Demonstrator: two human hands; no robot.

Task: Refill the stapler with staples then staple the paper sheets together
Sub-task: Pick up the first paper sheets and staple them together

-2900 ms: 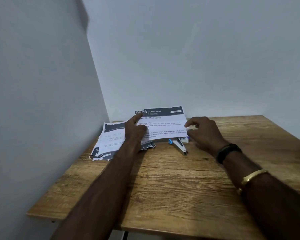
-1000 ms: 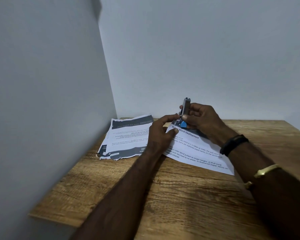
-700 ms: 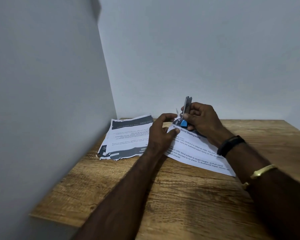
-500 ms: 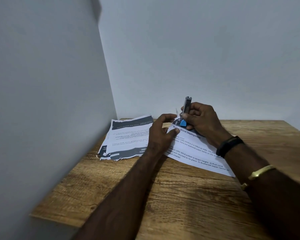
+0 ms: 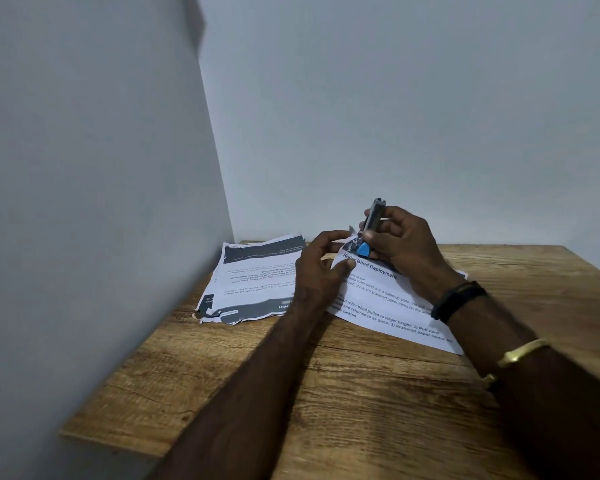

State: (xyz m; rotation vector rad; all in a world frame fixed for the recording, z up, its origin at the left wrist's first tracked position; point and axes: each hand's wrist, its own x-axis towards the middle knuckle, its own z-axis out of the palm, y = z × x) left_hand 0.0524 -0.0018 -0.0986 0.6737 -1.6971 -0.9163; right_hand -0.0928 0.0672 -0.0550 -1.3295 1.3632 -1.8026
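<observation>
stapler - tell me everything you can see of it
The stapler is small and slim, with a silvery metal body and a blue plastic end. It stands nearly upright, blue end down, over the top corner of the printed sheet that lies on the wooden table. The right hand grips it, fingers curled round its middle and hiding that part. The left hand sits close beside it; whether they touch cannot be told. Whether it holds staples does not show.

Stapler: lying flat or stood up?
Stood up: the right hand grips the stapler near-vertical, blue end down at the sheet, metal end up.
</observation>
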